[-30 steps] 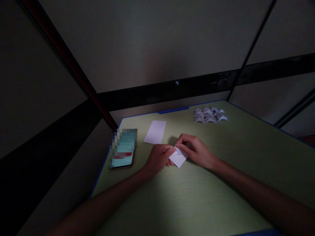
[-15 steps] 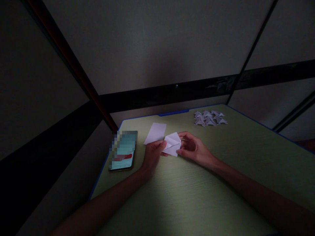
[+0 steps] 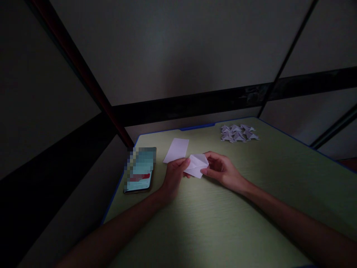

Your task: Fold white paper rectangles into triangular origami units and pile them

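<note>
folded paper [image 3: 197,163] sits between left grip [image 3: 173,175], pinching one edge apparently to steady it, and right grip [image 3: 224,170], pinching the opposite edge. flat sheet [image 3: 177,149] lies beyond left grip, presumably for easy reach.

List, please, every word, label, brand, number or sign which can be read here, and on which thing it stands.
There is no readable text.
Phone screen: partly pixelated; any text is too small or blurred to read.
Folded paper in the left hand and right hand: no writing visible.
Paper sheet and small paper figures: no writing visible.
</note>
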`<state>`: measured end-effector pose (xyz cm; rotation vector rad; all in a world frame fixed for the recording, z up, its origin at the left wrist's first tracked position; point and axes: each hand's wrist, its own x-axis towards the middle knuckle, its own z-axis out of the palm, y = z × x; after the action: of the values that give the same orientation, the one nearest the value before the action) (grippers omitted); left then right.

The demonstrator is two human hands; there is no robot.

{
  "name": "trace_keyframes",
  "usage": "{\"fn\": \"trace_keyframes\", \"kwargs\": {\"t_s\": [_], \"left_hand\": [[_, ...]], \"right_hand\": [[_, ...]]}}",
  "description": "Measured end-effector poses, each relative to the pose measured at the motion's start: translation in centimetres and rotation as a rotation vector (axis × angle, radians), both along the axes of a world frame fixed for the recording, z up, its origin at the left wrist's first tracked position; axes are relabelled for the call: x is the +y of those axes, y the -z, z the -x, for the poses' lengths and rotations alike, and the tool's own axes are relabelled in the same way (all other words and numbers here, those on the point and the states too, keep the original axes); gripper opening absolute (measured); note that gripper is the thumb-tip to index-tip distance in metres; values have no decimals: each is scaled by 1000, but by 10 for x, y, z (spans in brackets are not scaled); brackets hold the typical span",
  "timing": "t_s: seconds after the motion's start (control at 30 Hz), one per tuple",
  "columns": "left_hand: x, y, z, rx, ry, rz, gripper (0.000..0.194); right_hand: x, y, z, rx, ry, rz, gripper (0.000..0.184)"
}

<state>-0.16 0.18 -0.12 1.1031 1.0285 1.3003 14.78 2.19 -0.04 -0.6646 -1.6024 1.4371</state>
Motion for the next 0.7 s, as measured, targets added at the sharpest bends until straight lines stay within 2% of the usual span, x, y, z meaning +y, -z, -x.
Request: {"fn": "trace_keyframes", "kwargs": {"t_s": [0.23, 0.33, 0.47, 0.57, 0.7], "left_hand": [[2, 3, 2, -103, 31, 69, 22], [1, 3, 0, -37, 24, 50, 24], [-3, 1, -3, 159, 74, -45, 27], [-5, -1, -5, 242, 116, -98, 27], [-5, -1, -5, 271, 137, -126, 25]], "right_hand": [[1, -1, 0, -28, 19, -32, 17], [2, -1, 0, -17, 62, -52, 15], [1, -1, 0, -23, 173, -89, 16], [-1, -2, -2, -72, 207, -188, 17], [-3, -5, -5, -143, 253, -411, 16]]}}
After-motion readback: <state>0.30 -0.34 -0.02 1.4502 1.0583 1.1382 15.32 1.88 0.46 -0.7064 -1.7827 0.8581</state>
